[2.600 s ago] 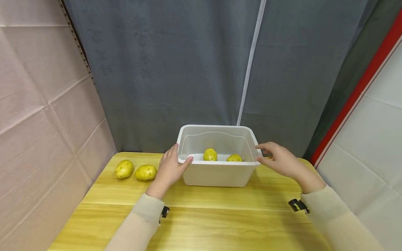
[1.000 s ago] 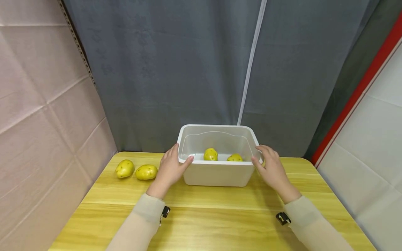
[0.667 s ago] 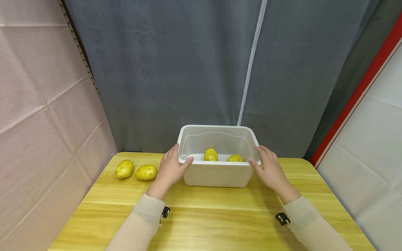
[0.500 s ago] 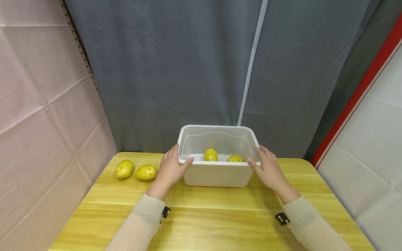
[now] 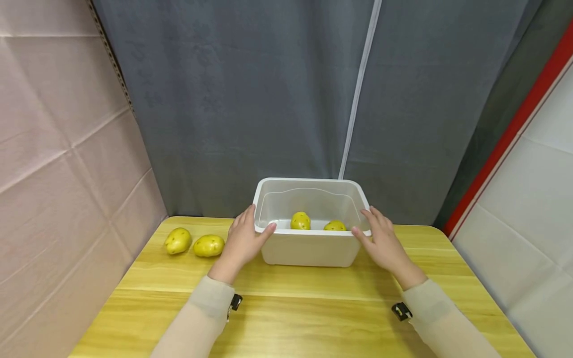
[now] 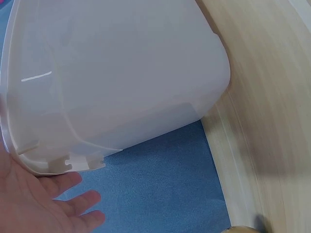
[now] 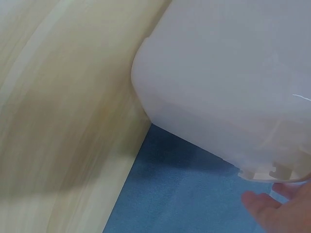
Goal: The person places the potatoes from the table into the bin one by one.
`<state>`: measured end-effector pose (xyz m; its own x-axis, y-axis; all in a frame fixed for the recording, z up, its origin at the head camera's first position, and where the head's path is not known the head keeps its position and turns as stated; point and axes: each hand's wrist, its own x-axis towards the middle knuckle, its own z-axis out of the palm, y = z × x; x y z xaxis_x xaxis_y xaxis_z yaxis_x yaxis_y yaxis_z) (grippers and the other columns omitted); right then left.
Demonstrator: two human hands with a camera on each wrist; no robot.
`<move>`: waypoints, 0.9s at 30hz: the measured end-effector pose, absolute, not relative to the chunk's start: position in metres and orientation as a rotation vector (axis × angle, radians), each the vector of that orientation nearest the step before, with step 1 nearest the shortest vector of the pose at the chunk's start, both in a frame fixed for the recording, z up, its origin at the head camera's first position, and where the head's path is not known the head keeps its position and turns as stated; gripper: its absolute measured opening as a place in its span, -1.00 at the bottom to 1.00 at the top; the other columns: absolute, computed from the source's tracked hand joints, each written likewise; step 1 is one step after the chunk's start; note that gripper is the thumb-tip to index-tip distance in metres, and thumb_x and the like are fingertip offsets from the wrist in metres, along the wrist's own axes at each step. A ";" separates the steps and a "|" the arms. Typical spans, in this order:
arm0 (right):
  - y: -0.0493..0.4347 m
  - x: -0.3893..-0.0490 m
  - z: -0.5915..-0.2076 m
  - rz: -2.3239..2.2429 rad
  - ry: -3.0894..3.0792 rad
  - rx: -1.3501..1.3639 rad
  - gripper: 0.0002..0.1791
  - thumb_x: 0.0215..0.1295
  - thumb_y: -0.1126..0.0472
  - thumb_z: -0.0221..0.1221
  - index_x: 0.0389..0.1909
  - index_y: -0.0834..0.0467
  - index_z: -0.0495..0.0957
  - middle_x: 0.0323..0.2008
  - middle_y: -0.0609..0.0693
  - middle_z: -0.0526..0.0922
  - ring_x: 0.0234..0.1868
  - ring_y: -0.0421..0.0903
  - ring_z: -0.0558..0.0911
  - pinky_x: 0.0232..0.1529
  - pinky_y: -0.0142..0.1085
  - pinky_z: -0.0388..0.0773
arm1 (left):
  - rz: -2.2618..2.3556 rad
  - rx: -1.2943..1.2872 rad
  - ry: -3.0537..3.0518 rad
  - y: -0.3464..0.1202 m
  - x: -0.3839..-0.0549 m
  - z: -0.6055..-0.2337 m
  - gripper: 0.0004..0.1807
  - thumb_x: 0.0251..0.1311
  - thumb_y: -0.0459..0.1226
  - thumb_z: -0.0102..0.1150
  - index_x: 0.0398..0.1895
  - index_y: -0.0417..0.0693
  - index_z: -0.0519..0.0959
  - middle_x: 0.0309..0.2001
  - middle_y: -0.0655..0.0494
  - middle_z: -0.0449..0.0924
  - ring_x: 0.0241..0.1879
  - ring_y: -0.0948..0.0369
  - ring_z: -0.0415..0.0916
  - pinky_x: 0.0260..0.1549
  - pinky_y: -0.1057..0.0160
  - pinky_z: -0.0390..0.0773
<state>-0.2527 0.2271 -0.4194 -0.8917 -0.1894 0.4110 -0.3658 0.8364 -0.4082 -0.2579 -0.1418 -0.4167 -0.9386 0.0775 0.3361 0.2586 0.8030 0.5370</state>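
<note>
White bin [image 5: 313, 250] | long axis left-to-right | between left hand [image 5: 243, 238] and right hand [image 5: 383, 240] | each part-spread, gripping a short end

The bin [image 5: 309, 249] looks smooth plastic, the potatoes [image 5: 208, 245] glossy, the tabletop [image 5: 309, 318] wood-grained, the curtain [image 5: 233, 99] matt cloth.

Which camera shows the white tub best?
The head view, because it shows the white plastic tub from above, with its front wall, open top and two potatoes inside. The left wrist and right wrist views each show just part of its outside, close up, with a bit of rim.
</note>
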 end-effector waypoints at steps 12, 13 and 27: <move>0.226 -0.250 -0.415 0.707 -2.674 0.425 -0.23 0.52 -0.22 -0.03 0.50 0.22 0.13 0.51 0.38 0.01 0.44 0.47 0.06 0.29 0.44 0.10 | -0.800 -0.271 -2.694 -0.142 -0.257 -0.414 0.08 0.30 0.38 -0.08 0.56 -0.28 0.03 0.51 -0.24 0.10 0.47 -0.21 0.04 0.45 -0.19 -0.03; 0.226 -0.250 -0.415 0.710 -2.677 0.426 -0.23 0.51 -0.22 -0.03 0.50 0.22 0.12 0.51 0.39 0.00 0.43 0.47 0.06 0.28 0.44 0.10 | -0.797 -0.271 -2.695 -0.142 -0.257 -0.413 0.08 0.30 0.37 -0.08 0.56 -0.28 0.03 0.51 -0.24 0.11 0.47 -0.20 0.04 0.45 -0.18 -0.04; 0.228 -0.252 -0.413 0.737 -2.710 0.384 -0.16 0.50 -0.26 -0.04 0.52 0.27 0.09 0.53 0.34 -0.01 0.45 0.43 0.05 0.33 0.39 0.08 | -0.764 -0.285 -2.688 -0.145 -0.257 -0.411 0.02 0.31 0.34 -0.03 0.54 -0.26 0.11 0.48 -0.23 0.20 0.45 -0.20 0.09 0.45 -0.17 -0.04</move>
